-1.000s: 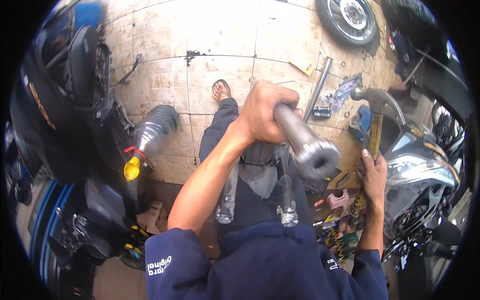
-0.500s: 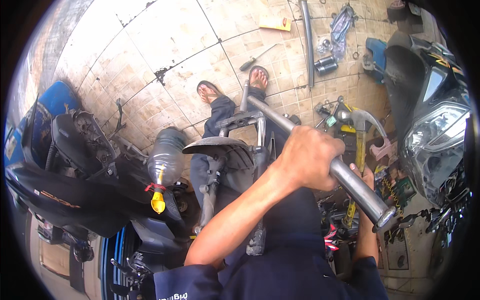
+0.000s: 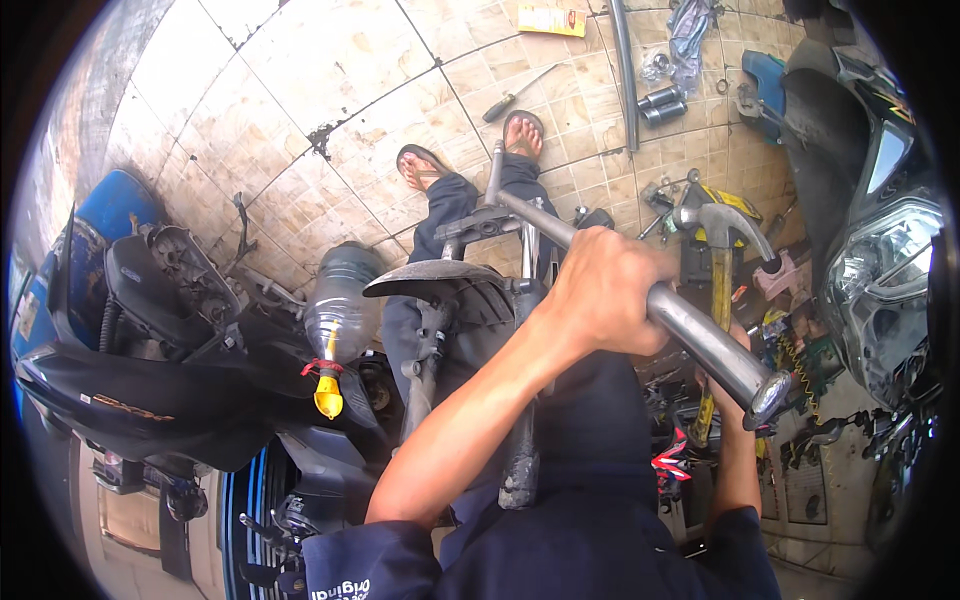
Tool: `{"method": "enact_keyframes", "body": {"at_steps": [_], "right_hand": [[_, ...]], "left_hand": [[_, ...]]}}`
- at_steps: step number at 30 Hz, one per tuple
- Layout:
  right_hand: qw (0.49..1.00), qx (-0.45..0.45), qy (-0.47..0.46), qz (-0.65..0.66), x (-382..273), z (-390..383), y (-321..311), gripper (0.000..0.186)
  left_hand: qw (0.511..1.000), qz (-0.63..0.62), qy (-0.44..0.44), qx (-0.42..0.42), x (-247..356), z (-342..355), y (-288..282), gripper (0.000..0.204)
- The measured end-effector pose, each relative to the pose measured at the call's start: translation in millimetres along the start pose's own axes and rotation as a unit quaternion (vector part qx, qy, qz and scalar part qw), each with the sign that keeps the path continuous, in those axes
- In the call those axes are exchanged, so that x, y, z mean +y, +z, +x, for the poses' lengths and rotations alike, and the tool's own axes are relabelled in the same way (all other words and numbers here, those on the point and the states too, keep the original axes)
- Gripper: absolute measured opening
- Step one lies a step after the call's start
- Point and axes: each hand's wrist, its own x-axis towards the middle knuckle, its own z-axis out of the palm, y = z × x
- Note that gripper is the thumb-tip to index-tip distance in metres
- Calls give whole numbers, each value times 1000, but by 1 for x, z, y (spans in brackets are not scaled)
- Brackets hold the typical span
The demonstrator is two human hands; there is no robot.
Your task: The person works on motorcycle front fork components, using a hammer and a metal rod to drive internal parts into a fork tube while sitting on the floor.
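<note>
My left hand (image 3: 610, 290) is wrapped round a grey metal tube (image 3: 715, 355), which slants from near my feet to a flared end at the right. The tube's far end meets the clamp (image 3: 485, 228) of a motorcycle front fork (image 3: 520, 430); whether they are joined I cannot tell. The fork stands between my legs with a black mudguard (image 3: 430, 280). My right hand (image 3: 738, 350), partly hidden behind the tube, is closed on the yellow handle of a claw hammer (image 3: 721, 265), head up.
Motorcycles stand at the left (image 3: 150, 390) and right (image 3: 885, 250). An upturned plastic bottle (image 3: 345, 300) with a yellow tip is beside my left leg. A screwdriver (image 3: 505, 103), a long tube (image 3: 624, 75) and a yellow packet (image 3: 552, 20) lie on the tiled floor.
The view has shifted slightly, so the floor things sit a little higher. The hammer's head has risen slightly in the picture. Both hands keep their holds.
</note>
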Motion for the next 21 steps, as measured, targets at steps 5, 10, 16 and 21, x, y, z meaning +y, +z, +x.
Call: {"method": "enact_keyframes", "body": {"at_steps": [5,10,16,21], "right_hand": [[999,9,-47,-26,-3,3,0,29],[999,-3,-25,-44,-1,6,-3,30],[999,0,-11,-36,-22,2,6,28],[1000,-11,-9,-4,-24,1,7,27]], "left_hand": [[1000,-3,-9,11,-7,-1,-3,19],[999,-19,-7,26,-9,0,-6,20],[999,-24,-4,34,0,4,-12,21],[999,-25,-11,34,1,5,-15,19]]}}
